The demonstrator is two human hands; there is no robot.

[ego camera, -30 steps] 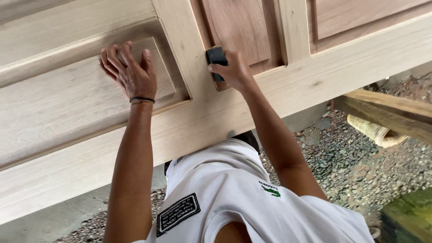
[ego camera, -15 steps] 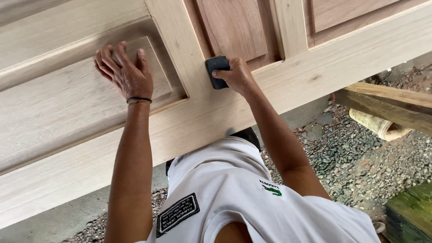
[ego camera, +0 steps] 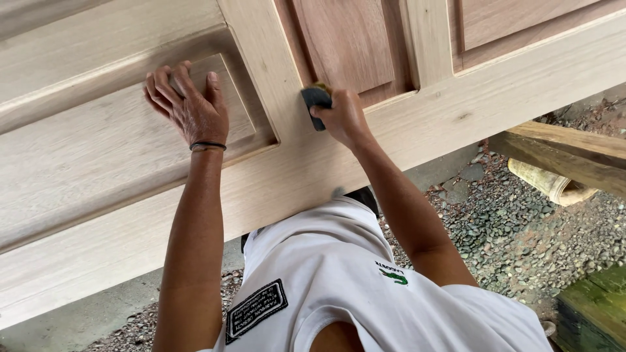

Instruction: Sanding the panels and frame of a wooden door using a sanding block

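The right hand (ego camera: 344, 117), clamped on a dark sanding pad (ego camera: 317, 102), is sliding it a little further up the door (ego camera: 365, 150), into the corner of the reddish panel (ego camera: 349, 42). The left hand (ego camera: 190, 104) is staying splayed flat on the pale panel (ego camera: 85, 156), bracing, so the sanding looks to be carrying on.

Gravel (ego camera: 521, 241) under me, right of my white shirt (ego camera: 339, 287). Wooden beam (ego camera: 561, 146) beyond gravel, pale roll (ego camera: 548, 182) beneath it. Mossy green block (ego camera: 596, 309) near gravel's edge.

Pale bare-wood door (ego camera: 130, 176), reddish-brown panel (ego camera: 345, 39); dark grey sanding block (ego camera: 315, 101); white shirt (ego camera: 352, 287).
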